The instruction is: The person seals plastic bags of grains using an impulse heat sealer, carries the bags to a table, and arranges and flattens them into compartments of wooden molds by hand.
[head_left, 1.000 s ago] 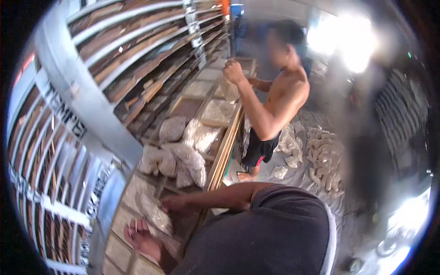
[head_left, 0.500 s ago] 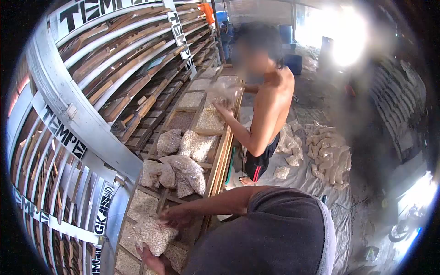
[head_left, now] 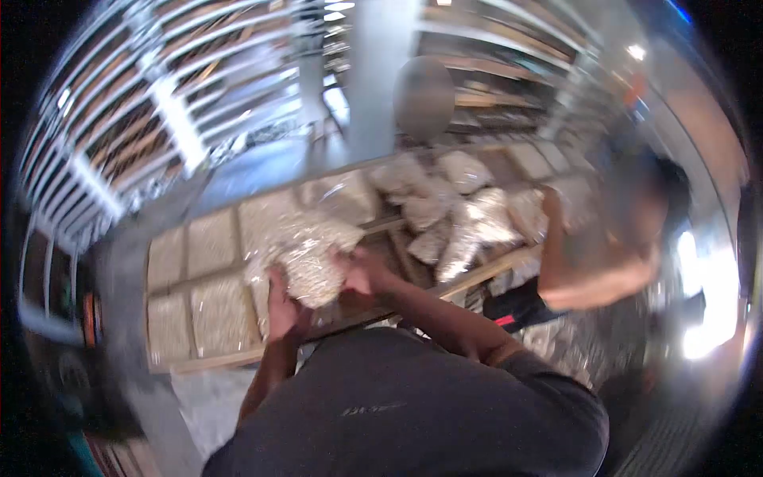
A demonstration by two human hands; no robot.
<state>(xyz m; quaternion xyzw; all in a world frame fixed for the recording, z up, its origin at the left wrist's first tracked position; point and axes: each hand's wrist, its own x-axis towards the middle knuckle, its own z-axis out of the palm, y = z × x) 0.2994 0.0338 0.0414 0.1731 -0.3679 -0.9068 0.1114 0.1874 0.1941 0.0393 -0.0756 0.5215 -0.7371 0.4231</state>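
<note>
Between my two hands is a clear plastic bag of pale beans [head_left: 312, 274], shiny and blurred by motion. My left hand [head_left: 286, 308] grips its near left side, fingers curled against the plastic. On the opposite side, my right hand [head_left: 362, 274] closes on the bag's right edge. Beneath and around it lies a wooden tray frame [head_left: 214, 359], split into compartments. Flat bean-filled packs [head_left: 213, 238] fill the left compartments, and one pack [head_left: 218, 314] lies close to my left hand.
Several plump bags of beans [head_left: 481, 226] are heaped to the right on the frame. Beyond them a co-worker [head_left: 604, 270] stands at the frame's right side, an arm over the bags. Slatted racks [head_left: 230, 56] and a pale post [head_left: 381, 87] rise behind the frame.
My head view has swung round, so the frame now runs across the picture. The bag stays in my hands, with my right hand now gripping its right edge. The co-worker appears farther right.
</note>
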